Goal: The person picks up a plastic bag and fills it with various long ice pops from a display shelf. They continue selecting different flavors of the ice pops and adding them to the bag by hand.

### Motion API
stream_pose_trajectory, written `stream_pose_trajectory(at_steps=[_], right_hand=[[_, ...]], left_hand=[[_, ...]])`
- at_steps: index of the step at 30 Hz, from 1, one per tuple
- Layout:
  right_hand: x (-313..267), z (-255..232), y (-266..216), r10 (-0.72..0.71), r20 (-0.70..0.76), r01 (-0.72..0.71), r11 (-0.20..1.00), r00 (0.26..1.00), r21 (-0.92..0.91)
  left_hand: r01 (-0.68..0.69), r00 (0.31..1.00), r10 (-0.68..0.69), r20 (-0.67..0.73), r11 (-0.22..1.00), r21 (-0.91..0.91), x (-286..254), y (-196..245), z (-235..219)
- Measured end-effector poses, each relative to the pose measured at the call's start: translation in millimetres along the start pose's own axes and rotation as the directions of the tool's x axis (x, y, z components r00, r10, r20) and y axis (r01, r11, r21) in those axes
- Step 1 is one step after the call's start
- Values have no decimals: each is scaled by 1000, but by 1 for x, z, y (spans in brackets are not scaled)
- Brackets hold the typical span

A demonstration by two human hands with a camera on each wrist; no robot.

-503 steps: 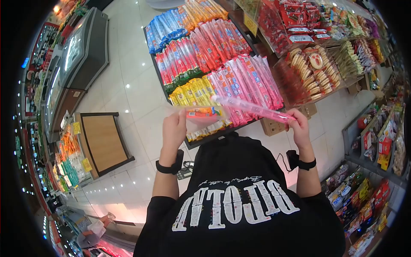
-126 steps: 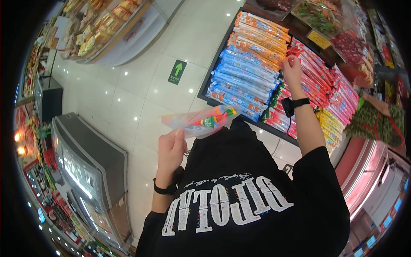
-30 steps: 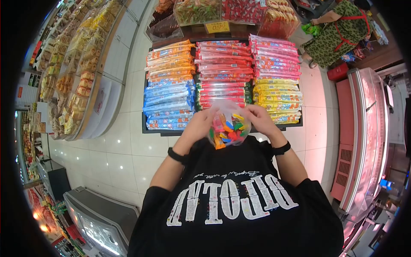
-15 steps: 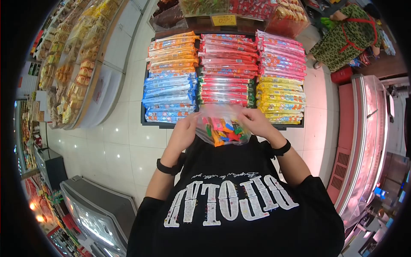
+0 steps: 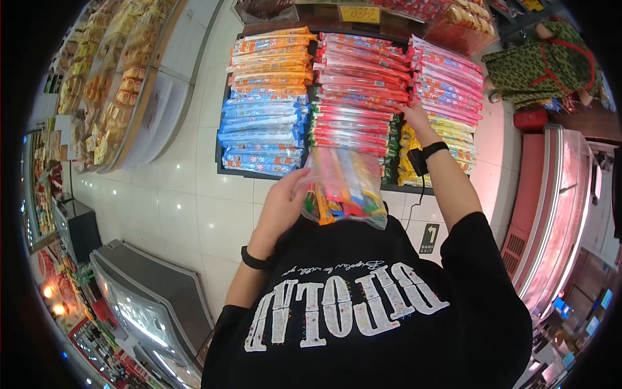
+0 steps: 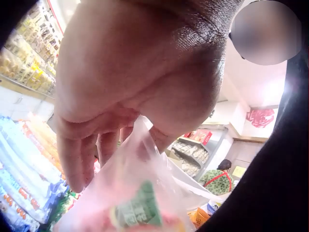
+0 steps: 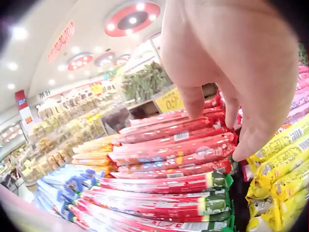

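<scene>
My left hand (image 5: 285, 204) grips the gathered edge of a clear plastic bag (image 5: 369, 178) that hangs in front of the black shirt. Brightly coloured wrapped packets show through the film, a green one (image 6: 140, 208) among them in the left wrist view. My right hand (image 5: 418, 120) reaches over the display, its fingers pointing down at the ends of long red packets (image 7: 169, 145). In the right wrist view thumb and fingers stand apart, fingertips right at those ends. Red-and-green packets (image 7: 159, 203) lie nearer, and yellow packets (image 7: 285, 169) beside the fingers.
The black display bin (image 5: 249, 174) also bears orange packets (image 5: 272, 61), blue packets (image 5: 262, 123) and pink packets (image 5: 447, 78). Behind it hangs a yellow price sign (image 5: 358, 13). A person in a green patterned dress (image 5: 538, 68) stands back right, near a pink-lit refrigerated case (image 5: 551, 201).
My right hand has let go of the bag and moved forward and right to the red packets. The left hand keeps the bag. Earlier, the right hand held a long pink packet.
</scene>
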State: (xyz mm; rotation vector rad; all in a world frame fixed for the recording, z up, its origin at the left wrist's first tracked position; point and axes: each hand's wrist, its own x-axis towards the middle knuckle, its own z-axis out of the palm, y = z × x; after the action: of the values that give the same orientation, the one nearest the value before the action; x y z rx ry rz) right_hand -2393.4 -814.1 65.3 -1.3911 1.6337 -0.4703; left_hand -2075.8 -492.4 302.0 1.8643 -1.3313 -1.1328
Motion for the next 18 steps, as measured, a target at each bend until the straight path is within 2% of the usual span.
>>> stream_pose_trajectory(at_steps=[1,4,5,8,11,14,15,18], right_hand=[[15,7,15,-44,-49,38,993,998,-108],[16,19,12,-36,-169,-12,961,985,-276],[19,18,8,41,-106,-67,963,994,-260],[-12,15,-34,63,-93,-71,994,994,-81],[-9,22,-23,108,-217,-137,983,970,-126],[-7,17,-15,93,-49,-83,982,994,167],[-16,15,-25,23,-91,-8,986,996,169],[-49,1,-61,-211,-45,215,970,976,112]], left_hand=[[-36,999,37,-10,998,47,0,3,0],[-142,987,150,-64,983,120,5,5,2],[-161,982,172,-73,977,137,7,7,3],[-218,970,233,-69,960,176,15,18,2],[-259,965,264,0,948,187,22,25,2],[-274,962,268,58,938,210,29,26,4],[-276,961,268,65,935,222,32,26,5],[-293,956,291,42,930,223,38,21,9]])
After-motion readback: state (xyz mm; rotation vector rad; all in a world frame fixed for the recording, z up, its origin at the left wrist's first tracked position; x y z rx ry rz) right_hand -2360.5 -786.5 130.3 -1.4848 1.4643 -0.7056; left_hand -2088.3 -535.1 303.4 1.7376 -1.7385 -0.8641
